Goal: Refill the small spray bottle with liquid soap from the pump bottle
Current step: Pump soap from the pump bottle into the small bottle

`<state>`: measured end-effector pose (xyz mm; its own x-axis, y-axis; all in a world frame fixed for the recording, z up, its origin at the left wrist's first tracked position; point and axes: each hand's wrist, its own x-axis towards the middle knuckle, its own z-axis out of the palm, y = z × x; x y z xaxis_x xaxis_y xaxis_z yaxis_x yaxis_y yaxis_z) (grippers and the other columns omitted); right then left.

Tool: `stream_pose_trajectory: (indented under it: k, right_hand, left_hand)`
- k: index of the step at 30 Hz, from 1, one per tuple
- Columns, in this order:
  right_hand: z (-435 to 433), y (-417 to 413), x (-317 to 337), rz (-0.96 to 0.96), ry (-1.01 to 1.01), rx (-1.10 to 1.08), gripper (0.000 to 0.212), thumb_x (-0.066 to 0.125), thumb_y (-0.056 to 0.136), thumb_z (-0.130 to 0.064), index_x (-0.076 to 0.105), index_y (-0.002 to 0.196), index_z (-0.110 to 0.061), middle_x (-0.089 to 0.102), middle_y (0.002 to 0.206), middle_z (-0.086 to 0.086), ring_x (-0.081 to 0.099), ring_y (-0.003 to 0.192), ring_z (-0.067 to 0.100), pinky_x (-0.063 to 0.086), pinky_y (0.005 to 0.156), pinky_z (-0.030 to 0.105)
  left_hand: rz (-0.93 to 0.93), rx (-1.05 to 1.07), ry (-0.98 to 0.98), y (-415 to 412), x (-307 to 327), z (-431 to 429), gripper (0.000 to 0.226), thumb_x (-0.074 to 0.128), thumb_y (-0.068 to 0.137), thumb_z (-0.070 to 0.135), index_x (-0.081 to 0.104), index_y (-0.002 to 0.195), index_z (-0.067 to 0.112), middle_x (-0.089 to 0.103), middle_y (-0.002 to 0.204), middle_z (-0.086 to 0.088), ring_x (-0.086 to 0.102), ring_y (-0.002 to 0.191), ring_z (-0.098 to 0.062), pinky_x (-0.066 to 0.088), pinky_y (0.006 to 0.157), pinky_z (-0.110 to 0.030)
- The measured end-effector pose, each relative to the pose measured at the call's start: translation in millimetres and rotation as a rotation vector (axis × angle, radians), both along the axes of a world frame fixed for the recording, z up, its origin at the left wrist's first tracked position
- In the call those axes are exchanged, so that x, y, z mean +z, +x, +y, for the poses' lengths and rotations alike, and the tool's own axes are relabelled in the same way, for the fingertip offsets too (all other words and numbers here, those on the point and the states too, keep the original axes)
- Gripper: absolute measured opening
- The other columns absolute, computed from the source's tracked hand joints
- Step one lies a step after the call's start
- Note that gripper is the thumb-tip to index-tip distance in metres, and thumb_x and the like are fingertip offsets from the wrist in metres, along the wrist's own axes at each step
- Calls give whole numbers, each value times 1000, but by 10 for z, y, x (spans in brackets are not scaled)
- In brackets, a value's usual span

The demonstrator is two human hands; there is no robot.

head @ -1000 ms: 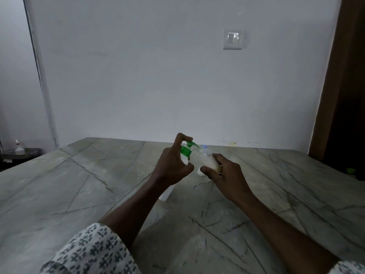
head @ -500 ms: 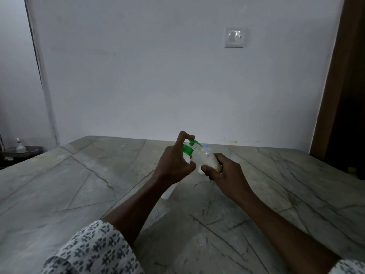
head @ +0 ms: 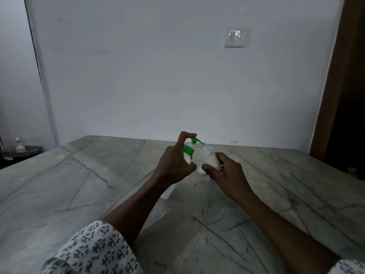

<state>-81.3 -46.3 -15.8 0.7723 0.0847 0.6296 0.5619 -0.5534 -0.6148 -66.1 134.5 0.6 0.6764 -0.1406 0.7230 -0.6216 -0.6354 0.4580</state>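
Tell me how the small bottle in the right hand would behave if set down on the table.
The small bottle looks rounded, so laid on its side it would likely roll. Its top seems open, so it may spill. Only partly full of milky soap, it is probably light; the right hand holds it tilted easily.

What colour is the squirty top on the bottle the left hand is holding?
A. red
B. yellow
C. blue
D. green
D. The pump top under the left hand's finger is bright green, its spout pointing at the small spray bottle that the right hand holds.
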Motion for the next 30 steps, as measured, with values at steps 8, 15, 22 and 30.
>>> stream_pose_trajectory:
  k: [8,15,22,30]
  right_hand:
    - [-6,38,-34,-5,-24,-30,49,69,83,-40,57,122,-13,67,105,5,63,83,18,45,62,17]
    - [-20,38,-15,-9,-10,-29,45,68,84,-40,59,118,-13,68,100,6,65,81,19,52,67,30]
    - [-8,43,-32,-2,-28,-33,49,68,84,-40,57,122,-12,67,108,6,63,86,18,43,62,14]
    - [8,23,-32,10,-33,-16,50,68,84,-40,56,123,-11,67,108,7,65,87,19,51,71,26]
  left_hand:
    - [27,6,-13,-23,14,-3,67,73,66,18,40,121,36,71,97,2,67,72,-20,59,63,-47]
    - [31,8,11,-37,9,-11,81,71,65,21,34,134,39,71,92,-4,67,69,-23,58,63,-48]
    - [43,9,2,-66,36,-26,72,72,65,21,39,128,33,71,94,-3,67,70,-22,59,64,-47]
    - [36,7,0,-79,41,-12,69,75,69,15,41,128,26,69,96,-1,66,71,-24,59,64,-47]
